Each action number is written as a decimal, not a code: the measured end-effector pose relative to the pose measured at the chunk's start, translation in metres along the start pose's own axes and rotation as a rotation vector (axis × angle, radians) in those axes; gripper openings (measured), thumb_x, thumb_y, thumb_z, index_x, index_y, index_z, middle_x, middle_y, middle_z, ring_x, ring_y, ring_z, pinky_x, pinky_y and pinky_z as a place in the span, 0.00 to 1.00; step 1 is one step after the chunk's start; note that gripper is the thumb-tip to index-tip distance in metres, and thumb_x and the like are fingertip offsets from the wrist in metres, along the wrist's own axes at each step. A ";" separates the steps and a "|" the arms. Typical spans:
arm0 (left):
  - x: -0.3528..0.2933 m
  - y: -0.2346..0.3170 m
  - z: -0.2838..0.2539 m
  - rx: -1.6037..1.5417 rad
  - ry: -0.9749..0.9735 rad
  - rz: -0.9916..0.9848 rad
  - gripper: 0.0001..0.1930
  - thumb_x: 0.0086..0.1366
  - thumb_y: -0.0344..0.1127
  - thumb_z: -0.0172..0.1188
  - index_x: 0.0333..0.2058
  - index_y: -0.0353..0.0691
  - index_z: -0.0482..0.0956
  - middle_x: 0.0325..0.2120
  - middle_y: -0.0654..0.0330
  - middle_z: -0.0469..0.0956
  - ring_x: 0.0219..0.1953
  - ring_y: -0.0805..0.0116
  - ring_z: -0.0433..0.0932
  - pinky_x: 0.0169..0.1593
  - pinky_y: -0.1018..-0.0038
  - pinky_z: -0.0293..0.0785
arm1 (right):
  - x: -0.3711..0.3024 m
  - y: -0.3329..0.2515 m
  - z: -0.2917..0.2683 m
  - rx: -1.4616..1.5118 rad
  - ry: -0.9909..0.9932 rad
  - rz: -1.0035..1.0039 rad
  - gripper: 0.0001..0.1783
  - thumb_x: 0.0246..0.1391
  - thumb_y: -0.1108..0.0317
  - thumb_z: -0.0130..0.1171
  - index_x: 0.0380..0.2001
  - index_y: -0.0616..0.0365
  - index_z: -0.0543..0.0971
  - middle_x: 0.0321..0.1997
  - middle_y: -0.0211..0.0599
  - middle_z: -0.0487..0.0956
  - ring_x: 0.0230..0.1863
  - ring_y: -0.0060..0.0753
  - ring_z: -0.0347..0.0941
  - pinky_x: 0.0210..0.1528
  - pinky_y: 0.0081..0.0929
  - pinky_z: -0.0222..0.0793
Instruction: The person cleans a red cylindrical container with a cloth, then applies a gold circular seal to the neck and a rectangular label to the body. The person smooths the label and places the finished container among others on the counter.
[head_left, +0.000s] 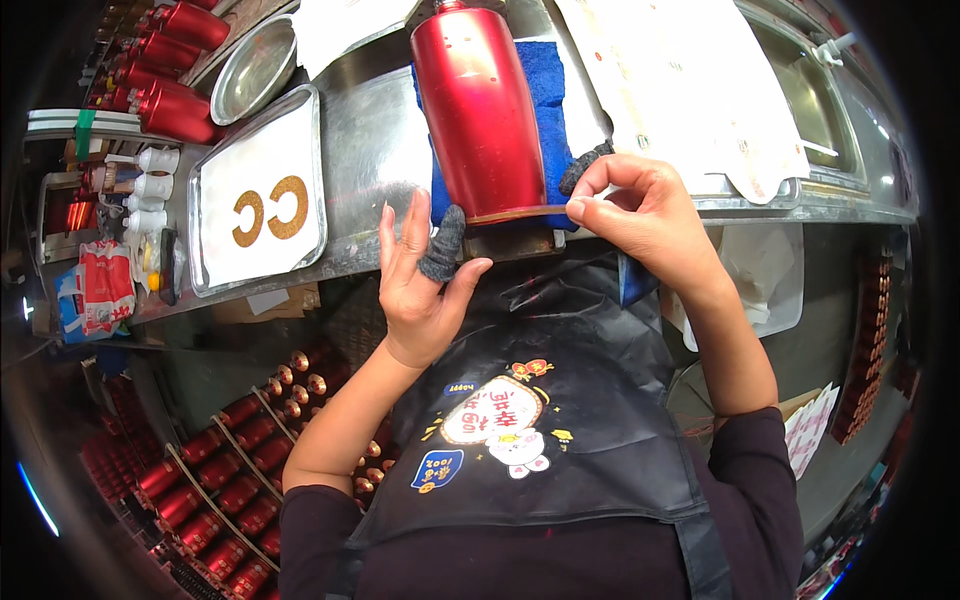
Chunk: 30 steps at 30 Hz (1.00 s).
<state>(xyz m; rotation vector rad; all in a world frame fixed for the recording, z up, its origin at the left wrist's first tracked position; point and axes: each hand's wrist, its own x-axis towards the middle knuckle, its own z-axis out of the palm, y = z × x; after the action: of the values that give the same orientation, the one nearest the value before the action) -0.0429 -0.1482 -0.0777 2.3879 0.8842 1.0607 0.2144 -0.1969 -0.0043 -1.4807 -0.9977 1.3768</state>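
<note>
A glossy red bottle (475,110) lies on a folded blue cloth (548,90), its base toward me. Along the base edge runs a thin golden-brown strip (515,213). My right hand (645,215) pinches the strip's right end between thumb and a finger, just off the bottle's right side. My left hand (415,285) is open at the left of the base, fingers spread. Its index finger wears a dark grey finger cover (445,245), close to the strip's left end; whether it touches I cannot tell. Another dark finger cover (583,167) is on my right hand.
To the left, a metal tray (318,190) holds a white sheet with curved gold glitter pieces (285,205). Behind it are a round metal bowl (255,70) and several red bottles (180,110). White sheeting (680,90) and a sink (815,95) are at right. Racked red bottles (215,480) stand below left.
</note>
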 end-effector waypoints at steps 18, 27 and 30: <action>0.036 0.021 -0.007 0.243 -0.031 0.206 0.21 0.49 0.28 0.73 0.45 0.44 0.86 0.62 0.39 0.72 0.59 0.40 0.77 0.68 0.35 0.52 | 0.008 0.013 0.000 -0.082 0.038 -0.020 0.07 0.57 0.70 0.66 0.29 0.61 0.80 0.29 0.20 0.77 0.30 0.08 0.68 0.33 0.12 0.62; 0.055 0.021 0.013 0.254 0.038 0.157 0.25 0.51 0.33 0.74 0.51 0.47 0.85 0.63 0.48 0.74 0.65 0.44 0.72 0.68 0.37 0.56 | 0.010 0.015 0.007 -0.140 0.029 -0.019 0.06 0.57 0.71 0.67 0.30 0.61 0.80 0.29 0.19 0.76 0.27 0.05 0.65 0.29 0.10 0.59; 0.045 0.009 0.014 -0.010 0.091 0.032 0.32 0.48 0.32 0.76 0.56 0.39 0.81 0.63 0.49 0.73 0.65 0.43 0.71 0.68 0.39 0.56 | 0.008 0.014 0.006 -0.171 0.004 0.001 0.06 0.57 0.70 0.68 0.30 0.60 0.80 0.28 0.18 0.76 0.26 0.04 0.65 0.28 0.09 0.59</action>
<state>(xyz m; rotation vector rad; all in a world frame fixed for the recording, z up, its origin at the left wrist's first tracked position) -0.0052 -0.1257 -0.0585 2.3697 0.8711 1.1913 0.2093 -0.1930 -0.0199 -1.6077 -1.1357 1.3158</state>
